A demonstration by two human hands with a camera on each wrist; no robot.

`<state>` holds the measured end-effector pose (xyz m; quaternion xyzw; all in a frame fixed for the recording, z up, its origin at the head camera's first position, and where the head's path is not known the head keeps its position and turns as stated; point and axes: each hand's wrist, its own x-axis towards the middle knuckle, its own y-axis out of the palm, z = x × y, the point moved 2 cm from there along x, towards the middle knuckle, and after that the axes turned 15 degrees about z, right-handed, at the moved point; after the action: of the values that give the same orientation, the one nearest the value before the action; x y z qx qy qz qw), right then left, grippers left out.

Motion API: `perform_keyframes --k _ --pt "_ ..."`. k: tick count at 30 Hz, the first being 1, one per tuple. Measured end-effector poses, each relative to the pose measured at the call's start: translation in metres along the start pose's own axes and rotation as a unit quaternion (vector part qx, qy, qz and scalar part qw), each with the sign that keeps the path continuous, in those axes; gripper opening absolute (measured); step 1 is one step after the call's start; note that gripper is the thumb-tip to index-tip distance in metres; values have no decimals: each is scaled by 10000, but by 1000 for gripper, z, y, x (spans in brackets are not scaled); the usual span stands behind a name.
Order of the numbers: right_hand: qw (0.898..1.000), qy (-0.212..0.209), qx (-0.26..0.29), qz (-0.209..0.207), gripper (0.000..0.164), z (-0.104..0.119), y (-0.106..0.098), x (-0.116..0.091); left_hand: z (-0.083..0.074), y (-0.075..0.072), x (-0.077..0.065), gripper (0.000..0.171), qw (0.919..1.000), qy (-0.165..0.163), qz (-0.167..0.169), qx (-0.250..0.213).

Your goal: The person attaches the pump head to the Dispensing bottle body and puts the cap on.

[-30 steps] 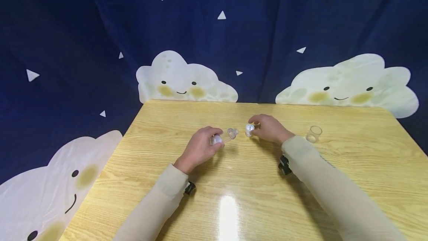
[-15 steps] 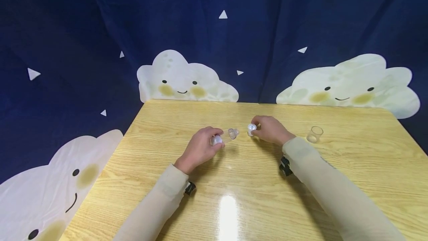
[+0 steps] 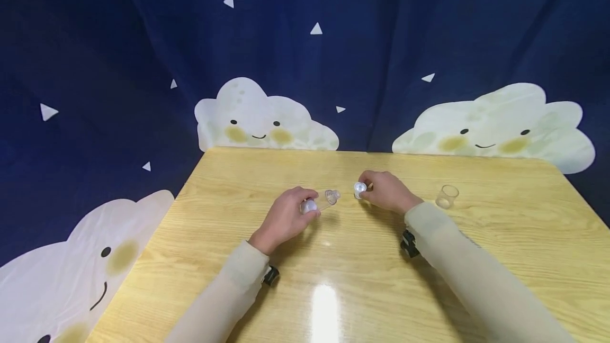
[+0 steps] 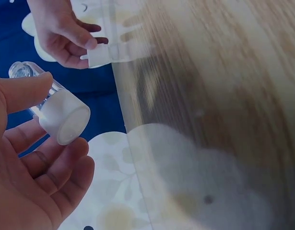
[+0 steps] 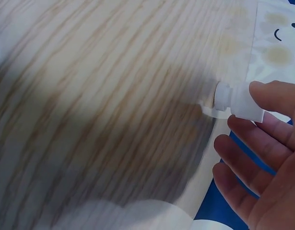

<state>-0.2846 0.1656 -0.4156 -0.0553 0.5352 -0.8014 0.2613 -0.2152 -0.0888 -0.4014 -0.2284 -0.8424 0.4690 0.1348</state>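
My left hand (image 3: 288,216) grips a small clear bottle (image 3: 329,198) just above the table. The bottle lies tilted, with its narrow neck pointing right and its white bottom part (image 4: 65,117) showing in the left wrist view. The thumb lies on its upper side and the fingers curl beneath. Across from it, my right hand (image 3: 388,192) pinches a small white stepped cylinder (image 3: 359,190) that stands upright on the table. Thumb and fingertips hold its upper part (image 5: 248,103) in the right wrist view. A short gap separates the bottle neck from the white piece.
A clear, colourless cap-like cylinder (image 3: 447,197) stands on the wooden table (image 3: 229,200), to the right of my right hand. A dark blue curtain (image 3: 267,41) with cloud prints hangs behind the table's far edge and along its left side.
The white piece and my right fingers have shifted slightly to the right. My left hand keeps the bottle in nearly the same place. The head view has tipped up a little.
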Motion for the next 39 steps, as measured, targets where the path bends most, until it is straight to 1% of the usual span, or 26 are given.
perform_keyframes --k 5,9,18,24,28,33,39 --pt "10000 29 50 15 25 0 -1 0 1 0 2 36 9999 -56 -7 -99" --pt "9999 68 123 0 25 1 -1 -1 1 0 2 36 9999 -66 -4 -95" --pt "9996 -8 280 -74 24 0 -3 -2 2 0 1 36 9999 -73 38 -78" --pt "9997 -109 228 -69 25 0 -5 -3 4 0 0 36 9999 -73 67 -71" --pt "9997 -169 165 -73 24 0 -7 -9 5 1 -1 36 10000 -39 32 -51" --pt "9993 -314 21 -178 23 -1 -11 -17 6 1 -1 36 10000 -68 14 -41" --pt "9992 -337 97 -191 21 -6 -11 -26 6 2 -1 37 10000 -41 79 -28"
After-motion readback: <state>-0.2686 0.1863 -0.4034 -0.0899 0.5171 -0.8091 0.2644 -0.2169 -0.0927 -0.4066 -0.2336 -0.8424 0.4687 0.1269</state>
